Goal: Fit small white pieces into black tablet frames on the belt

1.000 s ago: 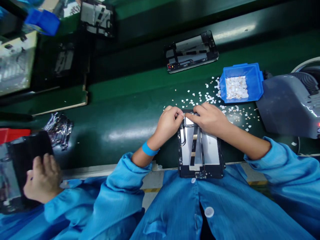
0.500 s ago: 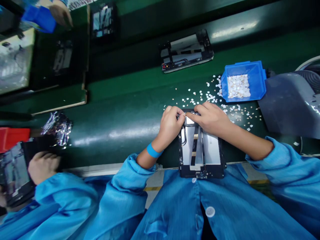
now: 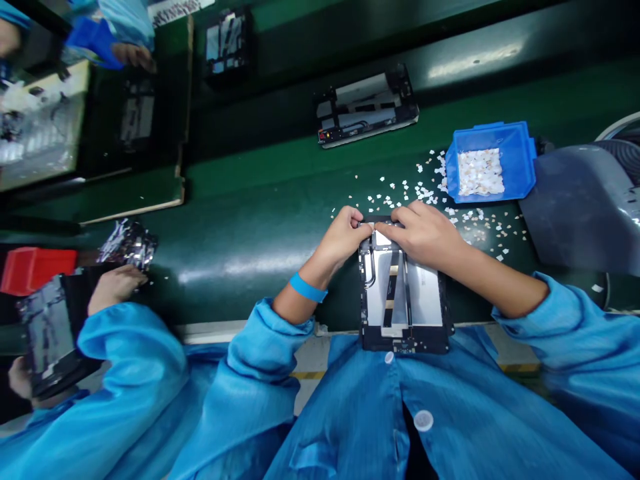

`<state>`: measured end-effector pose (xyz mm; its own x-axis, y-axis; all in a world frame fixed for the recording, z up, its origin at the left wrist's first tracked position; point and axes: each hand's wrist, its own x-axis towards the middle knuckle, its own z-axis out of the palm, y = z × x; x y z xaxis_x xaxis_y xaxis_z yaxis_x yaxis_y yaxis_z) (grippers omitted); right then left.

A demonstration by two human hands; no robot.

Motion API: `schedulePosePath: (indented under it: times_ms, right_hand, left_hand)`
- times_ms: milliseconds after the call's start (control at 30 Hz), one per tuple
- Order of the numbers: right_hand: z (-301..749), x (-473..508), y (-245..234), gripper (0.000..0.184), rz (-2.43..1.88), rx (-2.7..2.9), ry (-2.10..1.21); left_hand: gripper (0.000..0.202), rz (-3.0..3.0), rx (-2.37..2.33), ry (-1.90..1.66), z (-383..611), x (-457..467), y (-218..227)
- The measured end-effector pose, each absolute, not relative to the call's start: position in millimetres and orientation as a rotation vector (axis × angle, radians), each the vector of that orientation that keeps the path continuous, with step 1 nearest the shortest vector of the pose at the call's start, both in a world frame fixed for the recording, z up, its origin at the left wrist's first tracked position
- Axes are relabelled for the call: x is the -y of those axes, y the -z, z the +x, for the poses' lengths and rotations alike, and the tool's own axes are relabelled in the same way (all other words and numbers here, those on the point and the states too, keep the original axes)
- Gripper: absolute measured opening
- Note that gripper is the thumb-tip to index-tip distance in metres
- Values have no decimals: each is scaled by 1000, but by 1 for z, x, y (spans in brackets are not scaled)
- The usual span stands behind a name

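Observation:
An opened tablet body (image 3: 403,301) with a silvery plate and flat cables lies on the green belt (image 3: 260,220) in front of me. My left hand (image 3: 341,239) is pinched at the tablet's far left corner. My right hand (image 3: 425,235) presses its curled fingertips on the far edge beside it. The fingertips of both hands meet over a small pale part; what they hold is too small to name.
A blue bin (image 3: 491,162) of small white pieces sits far right, with many pieces scattered around it. Another opened tablet (image 3: 367,110) lies farther up the belt. A grey machine (image 3: 583,203) stands at right. A co-worker's hand (image 3: 114,287) reaches at left near a red box (image 3: 33,268).
My hands stay pinched at the tablet's far edge, shifting slightly. The co-worker's hand at left has moved up and right toward the foil packet. The tablet on the belt drifted left.

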<state>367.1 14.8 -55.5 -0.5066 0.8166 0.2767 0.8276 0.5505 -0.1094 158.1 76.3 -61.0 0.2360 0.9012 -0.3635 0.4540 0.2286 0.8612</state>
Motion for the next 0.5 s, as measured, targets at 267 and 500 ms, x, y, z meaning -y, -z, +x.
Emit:
schedulePosePath:
  times_ms: [267, 500]
  right_hand:
    - [366, -17, 62, 40, -1383, 2497, 29]
    - [388, 12, 54, 36, -1413, 2241, -61]
  left_hand:
    - [18, 1371, -1363, -543, 168, -79, 64]
    - [45, 1772, -1479, -723, 136, -32, 68]
